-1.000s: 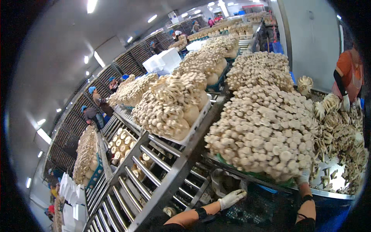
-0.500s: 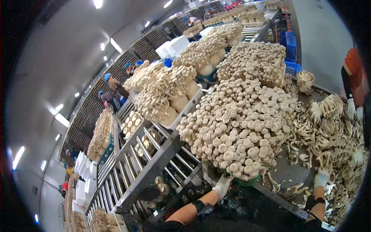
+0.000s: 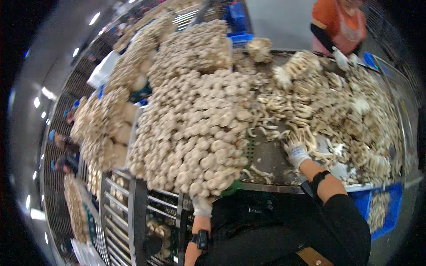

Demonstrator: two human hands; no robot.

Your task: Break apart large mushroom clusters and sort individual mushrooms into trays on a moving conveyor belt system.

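The right hand (image 3: 296, 150) is spread wide by loose mushrooms (image 3: 302, 111), maybe gathering; next needs soft fingers. From here, I can't tell the left hand's (image 3: 202, 206) grip.

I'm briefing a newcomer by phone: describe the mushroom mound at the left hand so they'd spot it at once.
Find the metal worktable strewn with mushrooms. At its left, just beyond the gloved left hand, sits a broad mound of round beige caps, green plastic showing at its near right corner. Unlike the similar mound behind it, this one is nearest the camera, with larger-looking caps.
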